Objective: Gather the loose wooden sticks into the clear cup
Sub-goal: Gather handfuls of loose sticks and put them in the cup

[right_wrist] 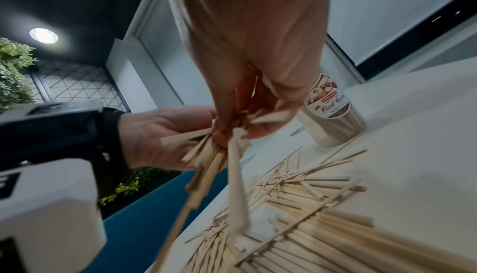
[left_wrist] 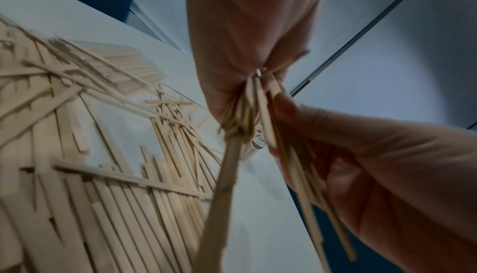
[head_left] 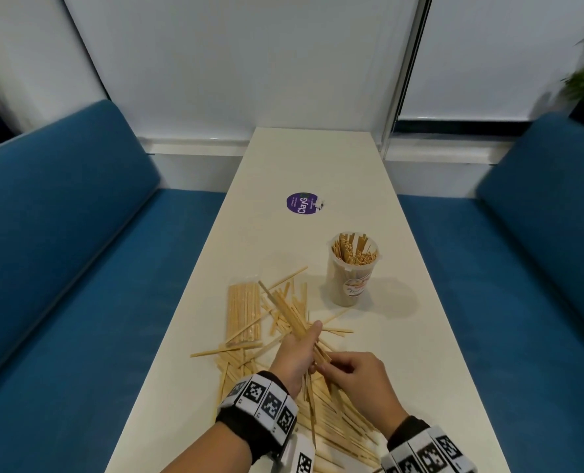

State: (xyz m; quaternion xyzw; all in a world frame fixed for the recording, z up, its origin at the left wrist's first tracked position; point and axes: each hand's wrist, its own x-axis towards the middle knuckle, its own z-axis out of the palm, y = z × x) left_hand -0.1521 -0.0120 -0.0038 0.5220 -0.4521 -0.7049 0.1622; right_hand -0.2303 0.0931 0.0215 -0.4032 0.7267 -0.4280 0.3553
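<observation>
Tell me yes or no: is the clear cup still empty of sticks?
No: in the head view the clear cup stands upright on the table with many wooden sticks already standing inside it.

The head camera looks forward and down along the pale surface from above, taking in both hands, the scattered sticks and the cup farther off. The left wrist camera sits low and very close beneath the left hand, facing up along its fingers. The right wrist camera looks likewise along the right hand, close in. All three views share the held bundle, the loose sticks and the cup.
</observation>
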